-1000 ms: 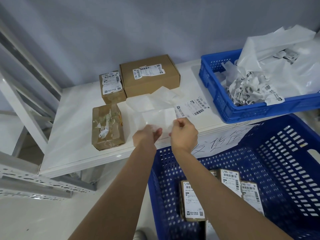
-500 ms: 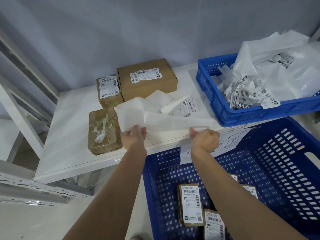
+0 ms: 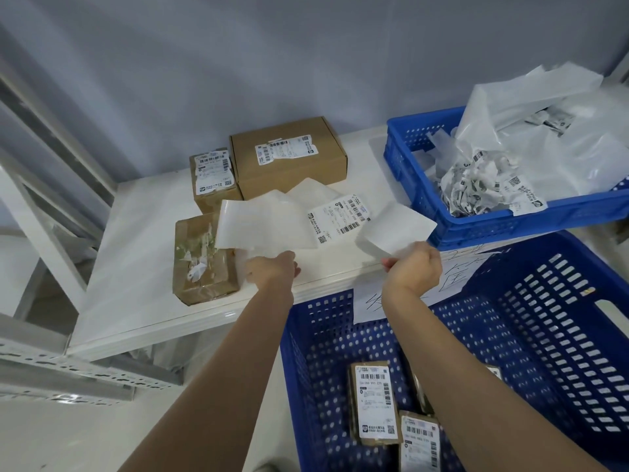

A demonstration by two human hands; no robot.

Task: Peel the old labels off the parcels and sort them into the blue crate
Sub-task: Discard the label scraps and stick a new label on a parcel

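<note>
My left hand (image 3: 272,272) pinches a translucent backing sheet (image 3: 255,226) with a printed label (image 3: 340,219) at its right end. To the right, my right hand (image 3: 413,267) grips a separate white sheet (image 3: 394,231), held up over the shelf edge. Three parcels sit on the white shelf (image 3: 136,250): a taped brown parcel (image 3: 202,260) with torn label scraps, a small labelled box (image 3: 212,178) and a larger cardboard box (image 3: 289,155). The big blue crate (image 3: 510,335) below holds labelled parcels (image 3: 374,407).
A smaller blue crate (image 3: 442,229) at the shelf's right end is heaped with crumpled labels (image 3: 476,185) and backing sheets. A handwritten paper sign (image 3: 452,277) hangs on the big crate's rim. White shelving struts (image 3: 51,233) run along the left.
The sheet stretched between both hands has come apart into two pieces. My right hand has moved right with its piece, while my left hand keeps the piece bearing the label.
</note>
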